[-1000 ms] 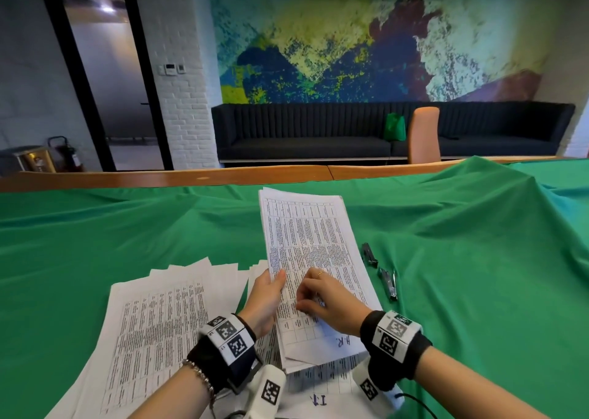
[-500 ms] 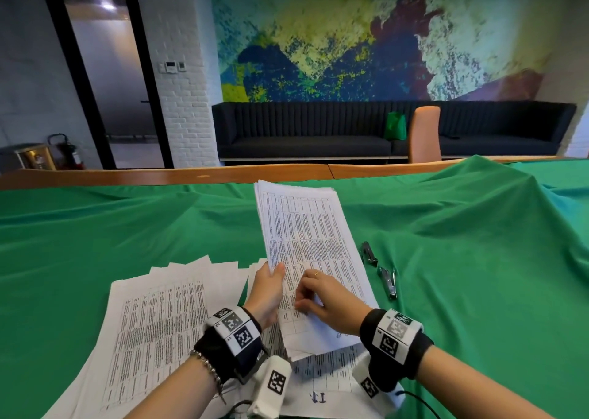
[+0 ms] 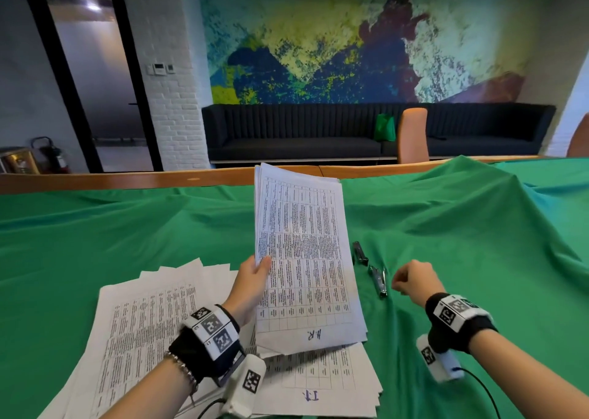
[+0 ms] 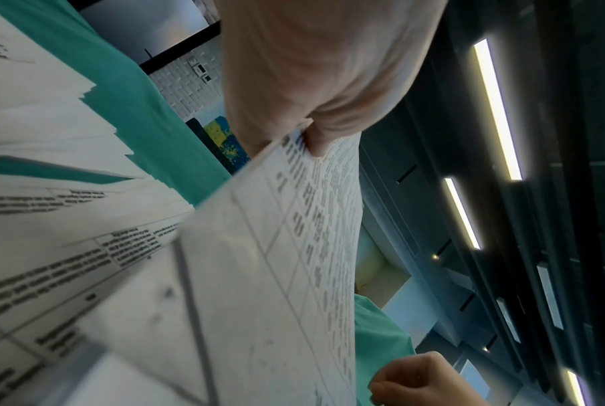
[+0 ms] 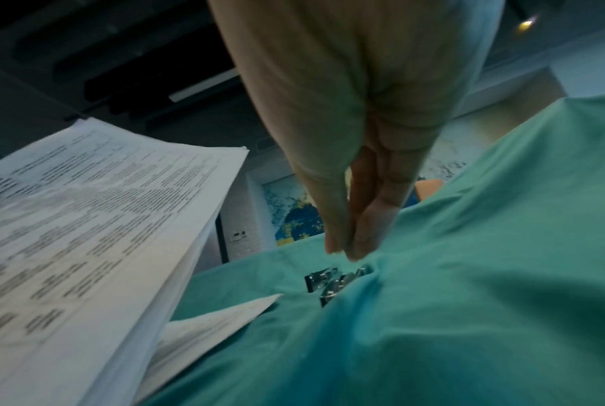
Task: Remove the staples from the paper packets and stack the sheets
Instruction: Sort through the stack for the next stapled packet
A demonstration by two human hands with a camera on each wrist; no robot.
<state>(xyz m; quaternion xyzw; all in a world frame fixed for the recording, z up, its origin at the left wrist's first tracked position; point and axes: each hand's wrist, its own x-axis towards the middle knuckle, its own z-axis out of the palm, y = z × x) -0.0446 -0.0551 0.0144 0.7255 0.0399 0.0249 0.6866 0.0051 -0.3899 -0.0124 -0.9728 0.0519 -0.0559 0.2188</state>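
A stapled paper packet (image 3: pixel 302 252) printed with tables is raised off the table, its far end tilted up. My left hand (image 3: pixel 259 265) grips its left edge, thumb on top; the left wrist view shows the thumb (image 4: pixel 314 142) pressing on the sheet (image 4: pixel 276 274). My right hand (image 3: pixel 400 286) hovers over the green cloth to the right of the packet, thumb and fingertips (image 5: pixel 346 247) pressed together with nothing visible between them. Just below them lies a metal staple remover (image 5: pixel 332 283) (image 3: pixel 378 280). Fanned loose sheets (image 3: pixel 143 316) lie at the left.
Another pile of printed sheets (image 3: pixel 318 377) lies under the raised packet. A small dark tool (image 3: pixel 360 252) rests on the cloth beyond the staple remover. The green cloth (image 3: pixel 478 243) is rumpled, with a high fold at the right. The wooden table edge (image 3: pixel 127 179) runs along the far side.
My right hand left the packet and moved right, to just above the staple remover. My left hand lifted the packet higher, tilting its far end up.
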